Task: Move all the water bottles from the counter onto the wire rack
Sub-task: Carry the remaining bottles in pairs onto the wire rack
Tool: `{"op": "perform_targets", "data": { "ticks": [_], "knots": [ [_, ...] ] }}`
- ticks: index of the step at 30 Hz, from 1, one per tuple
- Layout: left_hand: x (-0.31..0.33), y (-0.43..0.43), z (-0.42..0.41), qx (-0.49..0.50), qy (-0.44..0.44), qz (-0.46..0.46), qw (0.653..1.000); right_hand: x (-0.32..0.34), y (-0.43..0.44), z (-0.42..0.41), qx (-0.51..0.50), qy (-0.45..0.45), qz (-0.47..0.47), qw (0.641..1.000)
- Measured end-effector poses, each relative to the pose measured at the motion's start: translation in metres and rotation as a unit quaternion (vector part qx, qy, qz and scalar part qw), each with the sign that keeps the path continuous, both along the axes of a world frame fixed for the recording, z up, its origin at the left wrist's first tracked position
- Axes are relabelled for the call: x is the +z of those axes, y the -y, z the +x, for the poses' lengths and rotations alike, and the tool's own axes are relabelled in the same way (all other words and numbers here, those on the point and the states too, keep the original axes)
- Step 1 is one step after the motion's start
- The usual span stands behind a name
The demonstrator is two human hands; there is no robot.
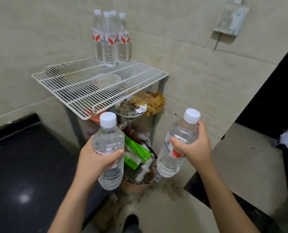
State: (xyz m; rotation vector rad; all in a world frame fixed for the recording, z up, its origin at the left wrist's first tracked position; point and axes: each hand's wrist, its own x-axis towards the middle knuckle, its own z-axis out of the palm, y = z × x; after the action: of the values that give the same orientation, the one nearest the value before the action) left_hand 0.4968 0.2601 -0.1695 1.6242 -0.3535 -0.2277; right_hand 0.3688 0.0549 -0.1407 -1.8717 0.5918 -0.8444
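Room: we stand in a tiled corner, the dark counter [22, 157] at our left.
Rack: the wire rack [96, 86] lies straight ahead, beyond both hands; four water bottles [110, 39] stand upright, bunched at its far edge, the near grid bare.
Left hand: our left hand [96, 158] is wrapped round a capped bottle [108, 152], long axis near upright.
Right hand: our right hand [192, 148] grips another bottle [176, 145], cap tilted right.
Nearer: we judge the left bottle closer to the rack's front corner.
Below: a bowl of scraps [131, 111] and a pot of wrappers [138, 175].
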Motion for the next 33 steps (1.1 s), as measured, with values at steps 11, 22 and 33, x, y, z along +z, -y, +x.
{"op": "perform_targets", "data": {
  "ticks": [11, 22, 33],
  "knots": [
    [0.069, 0.136, 0.076, -0.044, 0.039, -0.18, 0.982, 0.052, 0.118, 0.098, 0.063, 0.046, -0.065, 0.995],
    [0.123, 0.225, 0.139, 0.106, 0.115, -0.303, 0.94, 0.1, 0.2, 0.191, 0.134, 0.168, -0.04, 0.976],
    [0.123, 0.288, 0.246, 0.266, 0.16, -0.097, 0.945, 0.12, 0.225, 0.307, 0.25, 0.14, -0.097, 0.953]
  ]
}}
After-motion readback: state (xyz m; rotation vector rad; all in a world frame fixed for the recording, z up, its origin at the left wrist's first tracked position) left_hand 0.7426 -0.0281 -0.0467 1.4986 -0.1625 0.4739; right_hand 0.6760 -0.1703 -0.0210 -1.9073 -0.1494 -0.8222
